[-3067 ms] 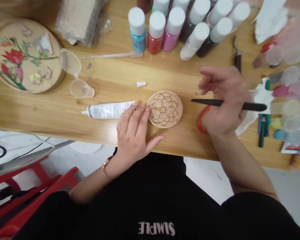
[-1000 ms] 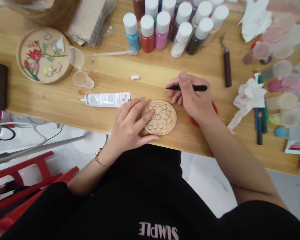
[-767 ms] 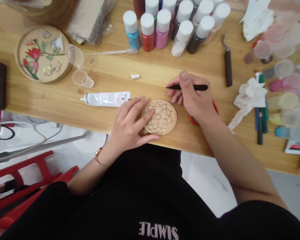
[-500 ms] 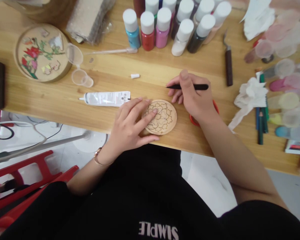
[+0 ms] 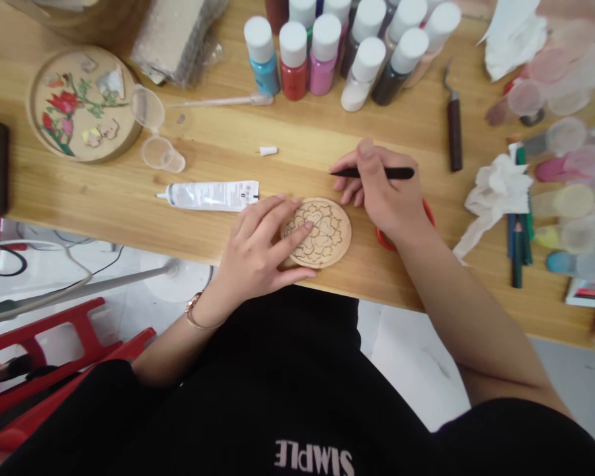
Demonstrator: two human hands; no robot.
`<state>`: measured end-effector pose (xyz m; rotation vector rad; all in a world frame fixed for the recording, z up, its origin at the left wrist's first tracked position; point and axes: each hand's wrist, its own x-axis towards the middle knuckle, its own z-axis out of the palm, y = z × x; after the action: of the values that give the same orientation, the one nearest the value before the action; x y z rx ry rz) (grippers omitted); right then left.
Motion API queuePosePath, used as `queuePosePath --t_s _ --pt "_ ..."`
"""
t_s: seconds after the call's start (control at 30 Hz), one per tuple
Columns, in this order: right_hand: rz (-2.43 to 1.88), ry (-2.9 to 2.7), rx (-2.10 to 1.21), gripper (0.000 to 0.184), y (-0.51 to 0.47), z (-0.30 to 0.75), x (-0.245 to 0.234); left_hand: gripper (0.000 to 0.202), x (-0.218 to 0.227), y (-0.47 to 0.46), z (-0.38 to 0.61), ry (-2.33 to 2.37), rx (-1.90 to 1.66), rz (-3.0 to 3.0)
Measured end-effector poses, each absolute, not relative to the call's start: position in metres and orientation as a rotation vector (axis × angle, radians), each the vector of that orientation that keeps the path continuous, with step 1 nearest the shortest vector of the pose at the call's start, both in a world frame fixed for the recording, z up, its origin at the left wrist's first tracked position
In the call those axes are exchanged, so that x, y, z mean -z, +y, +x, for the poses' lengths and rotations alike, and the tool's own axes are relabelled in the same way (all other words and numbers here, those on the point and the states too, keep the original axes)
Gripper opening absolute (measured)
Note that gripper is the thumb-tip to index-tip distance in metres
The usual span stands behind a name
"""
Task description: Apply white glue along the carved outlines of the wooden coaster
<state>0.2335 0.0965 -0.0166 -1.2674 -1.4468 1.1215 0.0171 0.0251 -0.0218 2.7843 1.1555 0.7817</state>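
My left hand (image 5: pixel 264 239) rests on the left side of a small round wooden disc (image 5: pixel 334 231). Its index fingertip presses the face, the thumb lies along the near rim, and other fingers touch the far rim. Flower-like outlines of fitted pieces cover the disc, partly hidden by the fingers. Above and to the right, my right hand (image 5: pixel 384 188) is closed around slim black tweezers (image 5: pixel 348 172), whose fine tip points left, apart from the disc. A white glue tube (image 5: pixel 208 196) lies just left of my left hand, and its small white cap (image 5: pixel 268 151) lies farther back.
Paint bottles (image 5: pixel 293 63) stand at the back. A larger round wooden plate (image 5: pixel 121 142) with coloured pieces sits at left, near small plastic cups (image 5: pixel 157 153). At right lie a palette knife (image 5: pixel 455 135), crumpled tissue (image 5: pixel 498 185) and pencils (image 5: pixel 517 254). Red scissor-like handles (image 5: pixel 429 211) show beneath my right wrist.
My left index finger has shifted very slightly on the wooden disc. The right hand and the tweezers stay in practically the same place.
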Motion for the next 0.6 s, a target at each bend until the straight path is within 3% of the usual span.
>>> queuePosePath --t_s 0.6 --pt "-1.303 -1.434 -1.144 0.058 0.0963 0.2328 0.0131 0.065 0.0211 0.0250 0.0167 1.086 -0.790 2.781"
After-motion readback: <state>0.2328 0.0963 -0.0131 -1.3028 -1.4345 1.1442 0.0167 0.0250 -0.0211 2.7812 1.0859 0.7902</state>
